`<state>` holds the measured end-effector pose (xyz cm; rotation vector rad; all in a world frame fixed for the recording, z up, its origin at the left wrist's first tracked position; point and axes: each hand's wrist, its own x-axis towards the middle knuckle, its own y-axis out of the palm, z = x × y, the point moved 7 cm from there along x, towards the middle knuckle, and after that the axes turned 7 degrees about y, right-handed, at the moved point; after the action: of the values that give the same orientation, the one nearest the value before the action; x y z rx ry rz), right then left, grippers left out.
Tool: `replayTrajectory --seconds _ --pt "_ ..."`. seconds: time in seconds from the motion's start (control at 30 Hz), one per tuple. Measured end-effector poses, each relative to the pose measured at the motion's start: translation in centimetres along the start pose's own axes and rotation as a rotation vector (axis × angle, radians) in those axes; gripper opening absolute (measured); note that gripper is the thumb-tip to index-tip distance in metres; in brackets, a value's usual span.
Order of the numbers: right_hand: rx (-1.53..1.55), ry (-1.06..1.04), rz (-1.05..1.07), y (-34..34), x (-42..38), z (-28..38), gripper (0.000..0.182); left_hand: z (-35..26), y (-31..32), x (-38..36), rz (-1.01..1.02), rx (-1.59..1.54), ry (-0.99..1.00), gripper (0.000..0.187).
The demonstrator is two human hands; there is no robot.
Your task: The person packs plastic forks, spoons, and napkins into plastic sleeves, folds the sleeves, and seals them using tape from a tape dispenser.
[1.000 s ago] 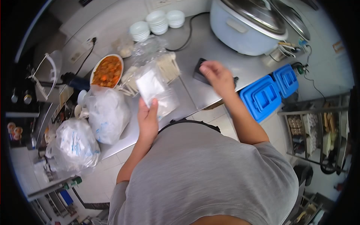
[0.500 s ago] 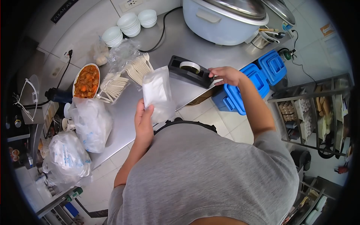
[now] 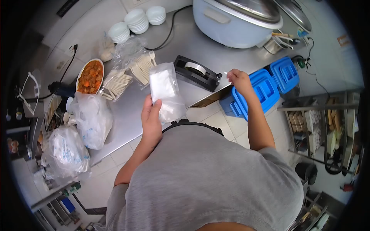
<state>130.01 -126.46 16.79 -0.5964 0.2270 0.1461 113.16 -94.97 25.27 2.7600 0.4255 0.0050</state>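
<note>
At my left slump two crinkled, translucent plastic bags [image 3: 92, 123]; beyond them sits an oval white dish [image 3: 103, 69] of lumpy orange-brown stew [image 3: 89, 79], then slim pale forks [image 3: 116, 84] in fans, with round white bowls [image 3: 137, 21] nested in far stacks. My left fingers [image 3: 147, 106] are closed on the near end of a floppy clear pouch [image 3: 167, 90] with flat white contents, held by the bench's [image 3: 127, 111] near edge. Just right lies a black, angular tape dispenser [image 3: 212, 82], and past its end my right fingers [image 3: 233, 74] are pinched together at a pale scrap [image 3: 225, 72] too small to make out. Smooth steel gives me room between bags and pouch, and from dispenser to bulky rounded cooker [image 3: 231, 29]; ridged blue bins [image 3: 266, 90] bound my right, past the edge.
</note>
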Motion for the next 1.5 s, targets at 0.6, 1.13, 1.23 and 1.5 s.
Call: replayTrajectory --seconds 0.6,1.13,1.23,1.5 --pt "-0.274 -0.521 0.284 13.0 -14.5 21.7 0.024 -1.2 -0.5 -2.1 0.059 0.242 0.29 0.031" --pt "0.371 -0.146 0.609 23.1 -12.4 25.4 0.013 -10.0 -23.2 -4.2 -0.425 0.574 0.354 0.027" --pt "0.451 -0.17 0.665 26.7 -14.5 29.5 0.009 -12.3 -34.6 -3.0 -0.711 1.202 0.528 0.035" --pt "0.284 -1.036 0.674 38.5 -24.4 40.5 0.029 -5.2 -44.0 -4.2 -0.489 1.121 0.343 0.033"
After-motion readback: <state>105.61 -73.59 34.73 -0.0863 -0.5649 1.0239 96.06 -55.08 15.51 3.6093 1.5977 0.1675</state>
